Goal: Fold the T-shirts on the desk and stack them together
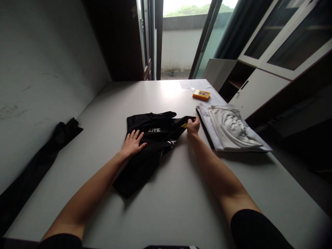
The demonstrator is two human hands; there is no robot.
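Observation:
A black garment (147,160) with white lettering, probably a T-shirt, lies on the white table (178,197) in the head view. My left hand (133,142) rests flat on its left part with the fingers spread. At the garment's right end, my right hand (193,126) pinches a narrow stretched-out part, and a small yellow patch shows beside the fingers. White print also appears on the garment's lower right edge. Its near end reaches down to the left of the table's middle.
Right of my right hand sits a stack of folded white clothes (230,128) with a black layer underneath. Behind it are an orange-yellow box (201,95) and papers (193,84). Another black cloth (55,141) lies along the left side by the wall. Cabinets (261,90) stand at right.

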